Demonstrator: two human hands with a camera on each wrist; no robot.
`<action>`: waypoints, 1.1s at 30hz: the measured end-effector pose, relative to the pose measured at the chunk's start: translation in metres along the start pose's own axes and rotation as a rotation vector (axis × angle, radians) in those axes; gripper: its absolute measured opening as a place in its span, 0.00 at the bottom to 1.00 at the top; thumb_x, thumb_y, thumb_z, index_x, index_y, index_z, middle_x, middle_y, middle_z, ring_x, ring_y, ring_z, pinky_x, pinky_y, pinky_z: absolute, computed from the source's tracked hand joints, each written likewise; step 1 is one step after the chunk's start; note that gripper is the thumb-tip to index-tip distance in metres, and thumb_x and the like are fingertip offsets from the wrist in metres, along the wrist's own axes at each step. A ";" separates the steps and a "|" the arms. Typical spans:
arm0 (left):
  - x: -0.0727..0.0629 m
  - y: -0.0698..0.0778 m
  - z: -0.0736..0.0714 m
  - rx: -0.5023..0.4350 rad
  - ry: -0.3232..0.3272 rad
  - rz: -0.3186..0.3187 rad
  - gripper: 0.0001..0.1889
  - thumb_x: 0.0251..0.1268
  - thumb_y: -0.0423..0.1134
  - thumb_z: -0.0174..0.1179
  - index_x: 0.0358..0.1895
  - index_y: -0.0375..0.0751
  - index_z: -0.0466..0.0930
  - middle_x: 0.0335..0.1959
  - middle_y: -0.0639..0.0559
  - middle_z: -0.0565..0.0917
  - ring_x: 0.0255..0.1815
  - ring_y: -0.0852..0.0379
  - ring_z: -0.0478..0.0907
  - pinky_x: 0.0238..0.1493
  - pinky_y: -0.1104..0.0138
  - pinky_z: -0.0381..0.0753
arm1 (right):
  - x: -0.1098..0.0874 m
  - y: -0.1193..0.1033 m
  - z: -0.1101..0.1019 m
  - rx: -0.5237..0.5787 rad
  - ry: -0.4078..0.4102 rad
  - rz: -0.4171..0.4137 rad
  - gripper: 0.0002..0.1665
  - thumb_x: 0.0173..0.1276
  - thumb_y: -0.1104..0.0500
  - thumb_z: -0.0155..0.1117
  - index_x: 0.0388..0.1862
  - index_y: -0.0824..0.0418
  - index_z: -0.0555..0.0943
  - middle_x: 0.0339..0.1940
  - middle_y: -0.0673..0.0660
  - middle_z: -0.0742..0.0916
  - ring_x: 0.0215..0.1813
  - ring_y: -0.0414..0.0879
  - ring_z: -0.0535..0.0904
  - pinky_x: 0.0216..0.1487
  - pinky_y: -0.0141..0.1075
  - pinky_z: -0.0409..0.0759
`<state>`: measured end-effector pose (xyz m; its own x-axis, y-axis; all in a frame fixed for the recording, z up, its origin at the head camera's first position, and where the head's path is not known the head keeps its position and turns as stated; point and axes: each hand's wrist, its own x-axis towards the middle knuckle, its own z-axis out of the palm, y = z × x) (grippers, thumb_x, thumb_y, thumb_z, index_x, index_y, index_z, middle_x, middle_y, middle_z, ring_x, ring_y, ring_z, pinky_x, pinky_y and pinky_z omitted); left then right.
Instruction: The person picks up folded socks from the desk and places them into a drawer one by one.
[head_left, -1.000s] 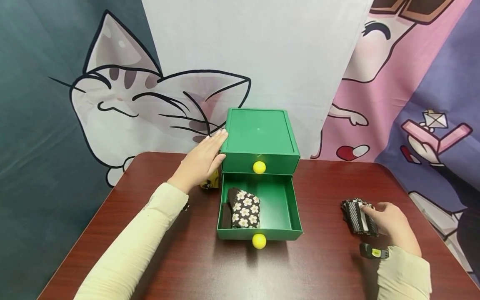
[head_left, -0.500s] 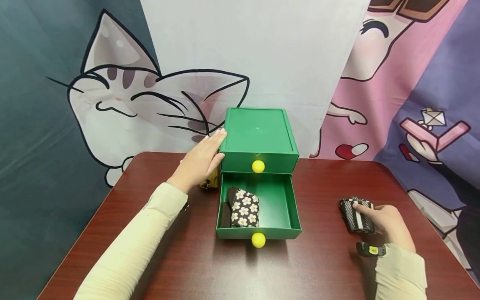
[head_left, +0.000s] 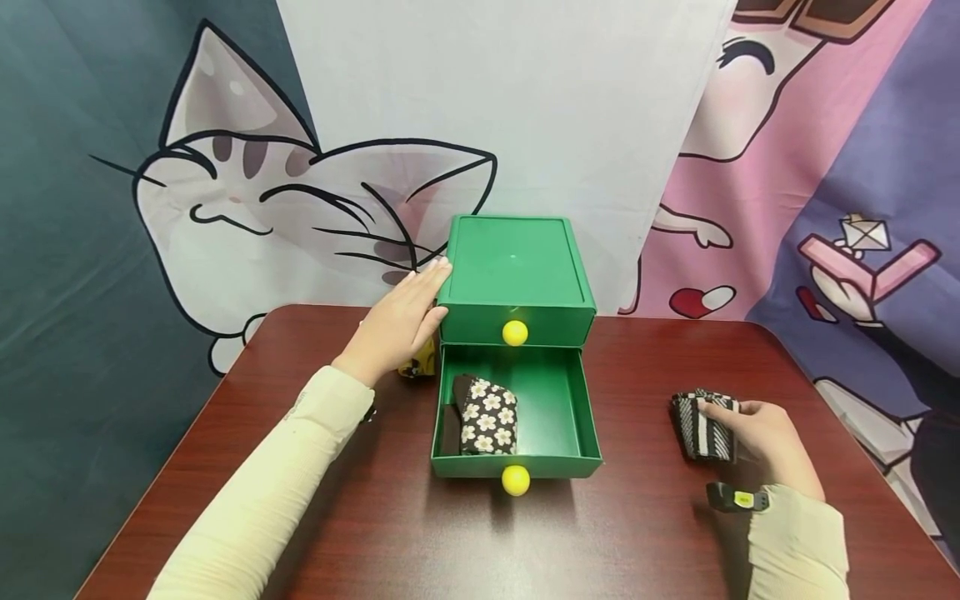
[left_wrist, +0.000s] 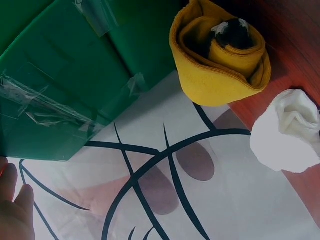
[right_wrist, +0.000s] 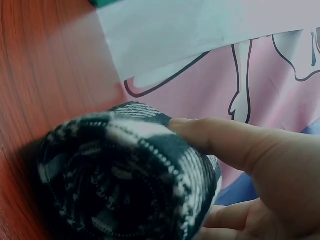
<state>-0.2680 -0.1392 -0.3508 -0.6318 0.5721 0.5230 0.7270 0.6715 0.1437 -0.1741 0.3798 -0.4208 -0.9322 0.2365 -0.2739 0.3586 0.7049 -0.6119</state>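
My left hand (head_left: 397, 321) rests straight-fingered against the left side of a green two-drawer box (head_left: 517, 262). Its lower drawer (head_left: 558, 408) is pulled out and holds a rolled black sock with white flowers (head_left: 489, 419) on the left. Over at the right, my right hand (head_left: 772, 442) grips a rolled black-and-white patterned sock (head_left: 693, 429), thumb on top and fingers at its right side. The right wrist view shows the coiled end of this patterned roll (right_wrist: 125, 175) close up, the thumb (right_wrist: 215, 140) pressing its upper side.
Left of the box, a rolled yellow sock (left_wrist: 220, 75) and a rolled white sock (left_wrist: 287, 137) stand on the table, mostly hidden by my left arm in the head view. The upper drawer, with a yellow knob (head_left: 515, 333), is closed. A printed cloth (head_left: 525, 108) hangs behind the reddish-brown table (head_left: 630, 533).
My right hand and the patterned sock have shifted slightly left, and the thumb has moved further over the roll. The left hand and the drawers stay put.
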 end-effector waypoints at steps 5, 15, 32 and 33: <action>0.000 0.000 -0.001 0.002 0.008 0.012 0.30 0.84 0.46 0.44 0.79 0.32 0.56 0.79 0.40 0.61 0.81 0.46 0.55 0.82 0.57 0.48 | 0.000 -0.003 0.000 0.057 0.005 -0.021 0.45 0.69 0.30 0.61 0.53 0.75 0.78 0.27 0.52 0.83 0.32 0.44 0.76 0.30 0.36 0.77; 0.000 -0.001 0.000 0.003 0.012 0.015 0.30 0.81 0.42 0.48 0.79 0.31 0.56 0.79 0.40 0.61 0.80 0.44 0.57 0.81 0.55 0.50 | -0.009 -0.021 0.000 0.168 0.034 -0.026 0.48 0.70 0.33 0.61 0.66 0.74 0.72 0.40 0.57 0.85 0.35 0.44 0.81 0.33 0.36 0.83; 0.001 0.003 -0.005 0.037 -0.008 0.015 0.31 0.81 0.42 0.49 0.79 0.31 0.57 0.79 0.40 0.62 0.80 0.44 0.57 0.81 0.54 0.50 | -0.034 -0.063 0.006 0.444 0.052 -0.088 0.44 0.70 0.38 0.66 0.67 0.71 0.69 0.31 0.39 0.83 0.34 0.34 0.84 0.36 0.32 0.87; 0.001 0.003 -0.005 0.038 -0.008 0.014 0.31 0.81 0.42 0.49 0.79 0.32 0.57 0.79 0.40 0.62 0.80 0.44 0.57 0.81 0.55 0.50 | -0.036 -0.066 0.006 0.462 0.058 -0.101 0.42 0.70 0.39 0.66 0.65 0.71 0.70 0.31 0.39 0.83 0.34 0.34 0.84 0.35 0.32 0.87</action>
<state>-0.2648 -0.1391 -0.3455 -0.6236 0.5853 0.5181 0.7254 0.6804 0.1044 -0.1642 0.3208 -0.3752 -0.9599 0.2285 -0.1626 0.2381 0.3577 -0.9030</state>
